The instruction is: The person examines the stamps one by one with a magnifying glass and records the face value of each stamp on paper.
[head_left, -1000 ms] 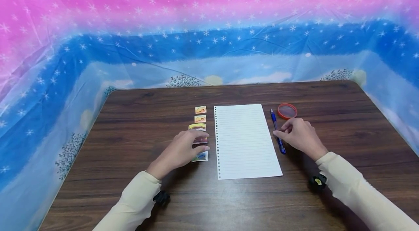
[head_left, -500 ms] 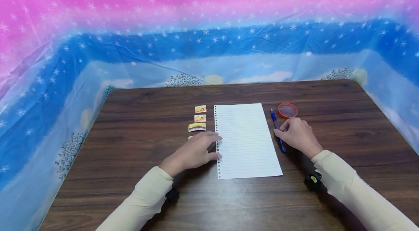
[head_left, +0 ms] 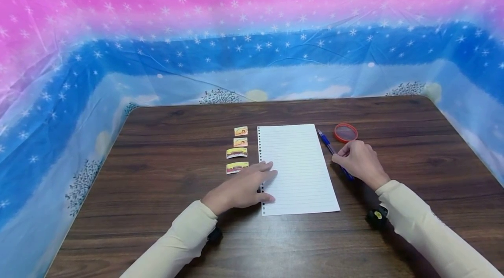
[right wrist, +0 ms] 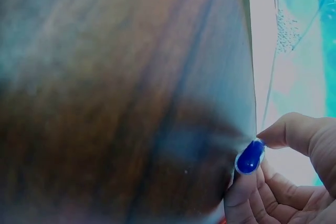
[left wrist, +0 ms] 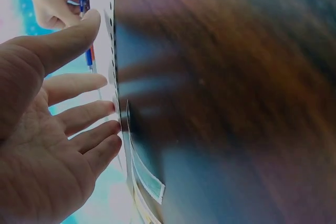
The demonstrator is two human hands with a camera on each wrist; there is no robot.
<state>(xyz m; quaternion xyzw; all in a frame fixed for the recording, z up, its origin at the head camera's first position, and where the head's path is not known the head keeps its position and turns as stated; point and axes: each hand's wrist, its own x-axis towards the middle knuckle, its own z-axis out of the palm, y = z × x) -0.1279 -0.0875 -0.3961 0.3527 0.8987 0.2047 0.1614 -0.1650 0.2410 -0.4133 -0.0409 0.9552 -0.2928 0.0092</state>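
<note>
In the head view my right hand (head_left: 361,162) pinches a blue pen (head_left: 325,139) between thumb and fingers, just right of a lined sheet of loose-leaf paper (head_left: 297,160). The pen's rounded blue end (right wrist: 249,158) shows at the fingertips in the right wrist view. My left hand (head_left: 242,186) lies over the sheet's punched left edge, its fingers spread and holding nothing. In the left wrist view its fingertips (left wrist: 107,107) reach the paper's edge; whether they press on it I cannot tell.
Small printed picture cards, such as a yellow one (head_left: 236,153), lie in a column left of the sheet; my left hand covers the lower part. A red-rimmed round disc (head_left: 346,132) lies beyond my right hand. All rest on a dark wooden table (head_left: 177,138).
My left hand has moved right from the cards onto the paper's left edge. The pen has tilted, its upper end swinging left towards the sheet, while the right hand stays almost in place.
</note>
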